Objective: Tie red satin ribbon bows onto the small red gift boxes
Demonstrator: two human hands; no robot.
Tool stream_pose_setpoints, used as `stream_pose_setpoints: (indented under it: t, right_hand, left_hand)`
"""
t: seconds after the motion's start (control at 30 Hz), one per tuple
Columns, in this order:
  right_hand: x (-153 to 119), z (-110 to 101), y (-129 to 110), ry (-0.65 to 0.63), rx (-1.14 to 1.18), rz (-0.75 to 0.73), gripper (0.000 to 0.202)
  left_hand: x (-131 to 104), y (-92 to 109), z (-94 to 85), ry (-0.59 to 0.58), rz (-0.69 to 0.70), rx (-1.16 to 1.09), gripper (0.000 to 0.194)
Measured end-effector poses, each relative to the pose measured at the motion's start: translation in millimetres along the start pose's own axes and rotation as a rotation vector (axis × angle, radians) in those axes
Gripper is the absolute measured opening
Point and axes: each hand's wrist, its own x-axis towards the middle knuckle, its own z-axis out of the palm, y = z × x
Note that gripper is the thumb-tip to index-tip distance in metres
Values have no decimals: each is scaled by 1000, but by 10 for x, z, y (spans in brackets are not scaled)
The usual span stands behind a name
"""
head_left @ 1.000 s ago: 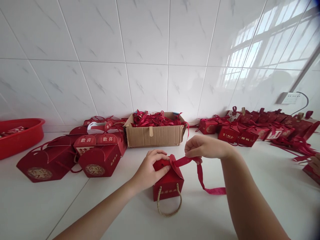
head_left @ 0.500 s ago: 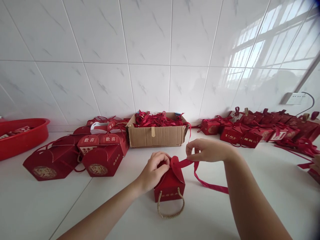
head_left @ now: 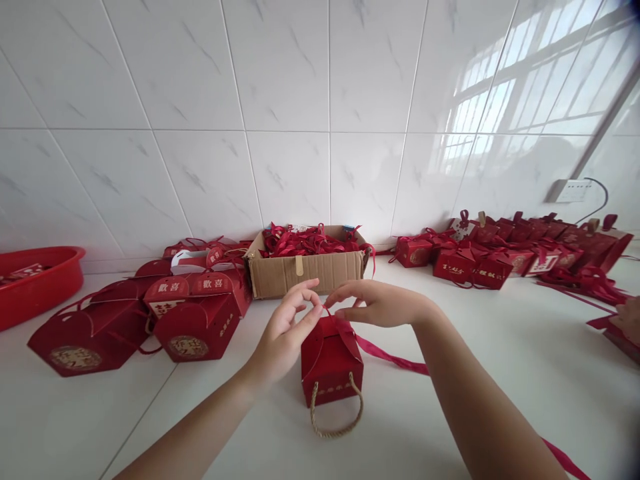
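Observation:
A small red gift box stands upright on the white counter in front of me, with its top flaps folded together. Its twisted rope handle hangs down the near side onto the counter. Above the top, my left hand pinches a thin bit of ribbon between thumb and forefinger. My right hand comes in from the other side, its bent fingers closed on the red ribbon at the box's top. The ribbon trails to the right and passes behind my right forearm. The fingers partly hide the flaps' tip.
Behind the box is a cardboard box full of red ribbons. Larger red gift boxes and a red basin are on the left. More red boxes line the right wall, below a socket. Another person's hand shows at the right edge.
My right hand has moved left to the box's top, close to my left hand. My left hand has lifted slightly off the flaps and now pinches ribbon. The view has shifted a little right.

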Motion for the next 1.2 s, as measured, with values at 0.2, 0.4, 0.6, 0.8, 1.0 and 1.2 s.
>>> stream_pose_setpoints:
  t: [0.2,0.4,0.6,0.8,1.0,1.2]
  right_hand:
    - [8,-1,-71,28,151,-153,16]
    - [-99,-81,-122,345,401,-183,15]
    - [-242,-159,-190,711,531,-221,15]
    - [-512,-265,-277,1002,584,-336,4]
    - [-563,-338,-274,1022,630,-280,11]
    - [-193,-139,-194,595,628,22,20]
  left_hand:
    - [-50,182,-112,89,86,118,17]
    - [-184,172,-140,-159,-155,609,37]
    - [-190,75,-131,-213,-117,737,26]
    - [-119,51,-201,-188,-192,601,25]
    - [-74,85,-257,-131,-194,524,29]
    - [-22,75,-300,-123,-240,479,33]
